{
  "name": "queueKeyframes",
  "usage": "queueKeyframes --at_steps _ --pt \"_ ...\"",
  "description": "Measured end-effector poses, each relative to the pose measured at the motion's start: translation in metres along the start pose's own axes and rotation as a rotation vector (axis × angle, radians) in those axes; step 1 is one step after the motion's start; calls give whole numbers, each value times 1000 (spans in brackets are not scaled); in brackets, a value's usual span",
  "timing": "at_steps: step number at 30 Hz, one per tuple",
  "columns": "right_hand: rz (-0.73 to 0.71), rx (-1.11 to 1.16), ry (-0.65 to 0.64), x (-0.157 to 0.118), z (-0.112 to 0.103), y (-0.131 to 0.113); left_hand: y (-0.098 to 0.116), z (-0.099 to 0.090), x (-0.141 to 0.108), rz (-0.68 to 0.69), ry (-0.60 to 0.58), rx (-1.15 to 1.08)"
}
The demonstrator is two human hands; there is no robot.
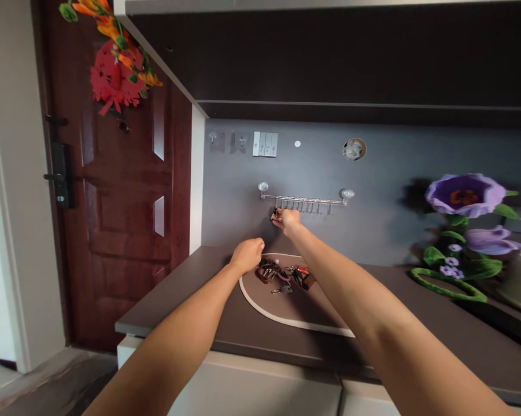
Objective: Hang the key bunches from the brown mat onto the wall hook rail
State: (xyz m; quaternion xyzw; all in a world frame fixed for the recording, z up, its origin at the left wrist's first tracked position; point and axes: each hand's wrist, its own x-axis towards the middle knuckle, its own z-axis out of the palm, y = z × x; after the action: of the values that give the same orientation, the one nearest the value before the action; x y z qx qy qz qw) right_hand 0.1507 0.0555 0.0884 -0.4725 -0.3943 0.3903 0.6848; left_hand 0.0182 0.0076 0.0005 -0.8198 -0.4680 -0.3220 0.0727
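My right hand (pixel 289 221) is raised to the left end of a clear hook rail (pixel 303 200) on the grey back wall. Its fingers pinch a small dark and brown keychain (pixel 274 214) just below the hooks; its details are too small to read. Lower and to the left, my left hand (pixel 247 255) is closed, fingers curled, over the edge of a brown mat (pixel 260 292) with a pale rim. Whatever its fingers hold, if anything, is hidden. Beside it on the mat lie a bunch of keys (pixel 269 271), a loose key (pixel 283 289) and a dark keyring with a red tag (pixel 302 270).
A dark counter (pixel 177 300) carries the mat. Purple crochet flowers (pixel 464 196) stand on the right. A dark shelf (pixel 329 63) overhangs the counter. Wall switches (pixel 265 144) and a round hole (pixel 354 149) are above the rail. To the left is a red-brown door (pixel 134 231).
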Motion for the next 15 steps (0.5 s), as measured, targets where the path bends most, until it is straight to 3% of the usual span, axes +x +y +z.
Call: queueKeyframes --at_steps 15 --pt "-34 -77 -138 -5 -12 16 -1 -2 0 -8 -7 5"
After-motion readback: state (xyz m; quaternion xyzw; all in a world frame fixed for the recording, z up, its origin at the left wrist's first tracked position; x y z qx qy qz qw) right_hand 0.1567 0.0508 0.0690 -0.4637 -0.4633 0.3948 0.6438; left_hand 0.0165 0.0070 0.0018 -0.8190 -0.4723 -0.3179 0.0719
